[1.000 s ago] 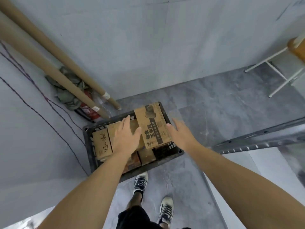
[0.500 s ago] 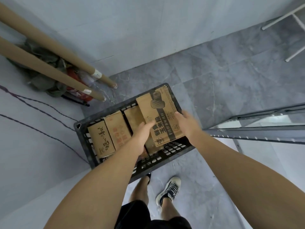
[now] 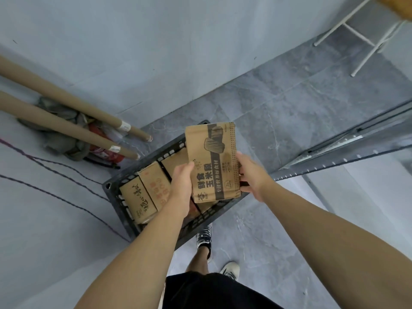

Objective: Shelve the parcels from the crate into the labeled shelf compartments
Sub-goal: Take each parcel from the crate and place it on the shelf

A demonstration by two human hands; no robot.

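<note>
The printed box is now out of the crate. Half a second ago it lay on the other boxes; now I hold it above them. My left hand and right hand grip its two long edges, fingers curled under it.

Pale grey walls meet a grey marbled tile floor. At the left of the frame, two long cardboard tubes lean over a crumpled grey cloth and a red fire extinguisher. White metal chair legs stand at upper right.
</note>
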